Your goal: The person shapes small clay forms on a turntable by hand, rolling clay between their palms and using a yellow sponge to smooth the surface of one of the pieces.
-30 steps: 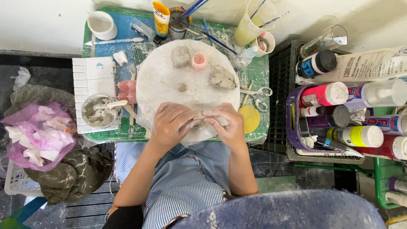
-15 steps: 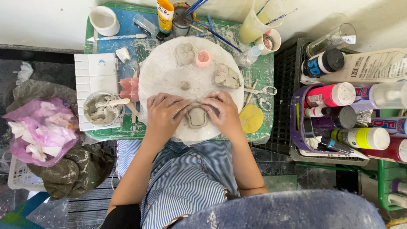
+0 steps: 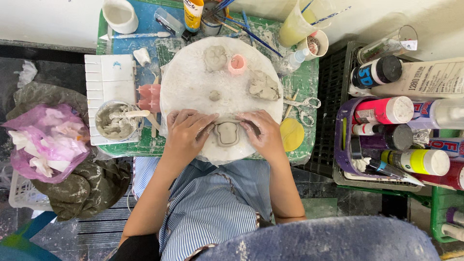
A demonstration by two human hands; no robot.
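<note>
Both hands are down on the round white board (image 3: 193, 87) at the centre of the frame: left hand (image 3: 186, 133) lies with fingers curled loosely, fingertips pressing the left edge of a small flat clay piece (image 3: 226, 134), and right hand (image 3: 263, 133) mirrors it, fingers bent against the piece's right edge. Neither hand lifts the clay; it lies flat on the board's lower part, pinched between the two sets of fingertips. Higher on the board sit a grey clay lump (image 3: 215, 58), a small pink cup (image 3: 237, 64), another rough clay mass (image 3: 264, 87) and a tiny clay ball (image 3: 214, 95). Left of the board, a bowl of wet clay slip (image 3: 115, 122) holds a wooden stick, just below a white ridged tray (image 3: 109, 77). Scissors (image 3: 303, 104) and a yellow disc (image 3: 292, 135) lie to the right of the board. Far right, paint bottles (image 3: 386, 110) crowd a purple basket (image 3: 341, 145). Lower centre shows the person's blue striped apron (image 3: 212, 203).
</note>
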